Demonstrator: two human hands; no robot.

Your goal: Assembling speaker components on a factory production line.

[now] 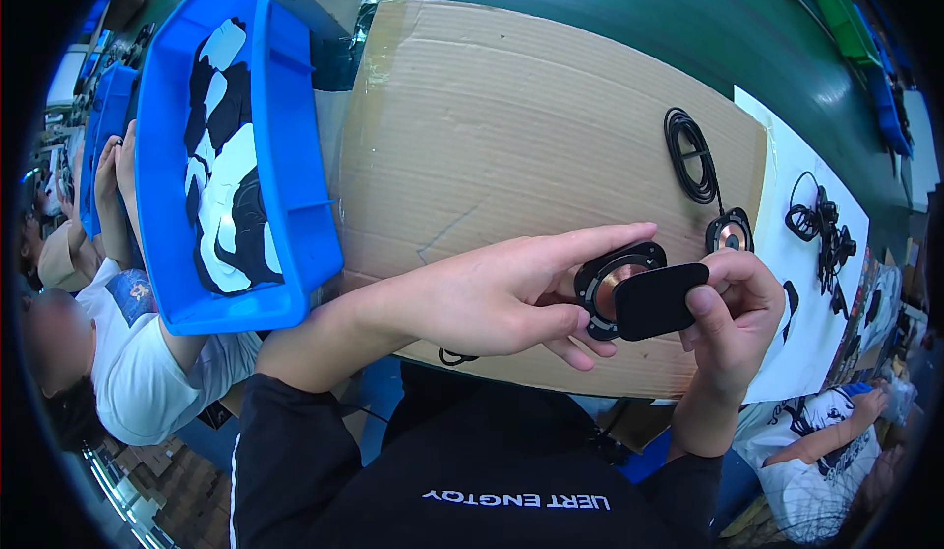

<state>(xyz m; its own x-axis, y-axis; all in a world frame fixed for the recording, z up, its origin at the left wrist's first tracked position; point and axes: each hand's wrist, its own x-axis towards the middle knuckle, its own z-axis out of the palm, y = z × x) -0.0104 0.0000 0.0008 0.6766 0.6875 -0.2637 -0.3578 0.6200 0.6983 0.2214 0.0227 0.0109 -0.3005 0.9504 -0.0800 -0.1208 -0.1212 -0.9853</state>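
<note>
My left hand [482, 288] grips a round black disc with a copper coil [606, 293], thumb and fingers at its rim. Pinched between the thumb and fingers of my right hand [742, 315] is a flat black pad [661, 303] with rounded corners. The pad overlaps the right part of the coil disc; whether the two touch I cannot tell. Just beyond my right hand, a second coil disc [729, 233] lies on the cardboard sheet [531, 126], joined to a looped black cable [691, 156].
A blue bin [285, 146] at the left holds several black and white flat pieces [228, 171]. Black cabled parts [831, 239] lie on a white sheet [777, 362] at the right. Co-workers sit on both sides, one person [157, 372] close to my left arm.
</note>
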